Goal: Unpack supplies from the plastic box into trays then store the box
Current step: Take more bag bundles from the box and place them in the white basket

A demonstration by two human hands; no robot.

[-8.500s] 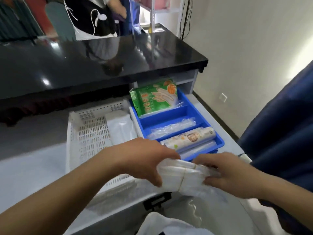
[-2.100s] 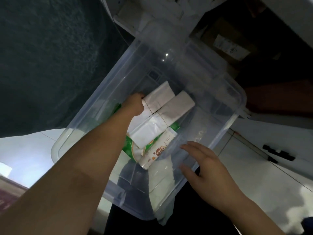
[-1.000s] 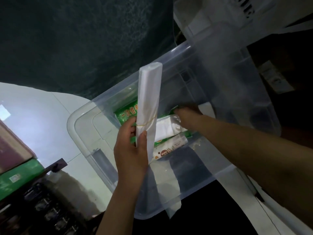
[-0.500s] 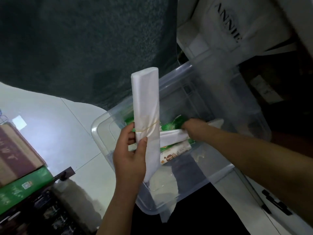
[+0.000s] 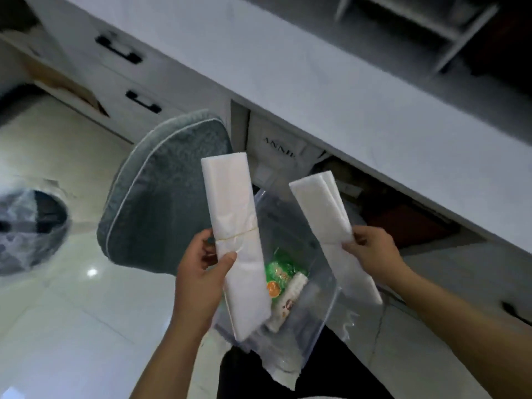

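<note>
Two white bundles (image 5: 234, 226) held at frame center hide much of the clear plastic box (image 5: 322, 306); the green packet (image 5: 277, 272) and roll (image 5: 288, 302) inside show only partly, print unreadable. At left edge, a blurred bin (image 5: 26, 226) is cut off.

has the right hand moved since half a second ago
Yes. The right hand was down inside the clear plastic box; now it is raised above the box's rim, holding a white folded bundle.

Plastic box (image 5: 322, 309) open-topped; chair (image 5: 161, 203) beside.
</note>
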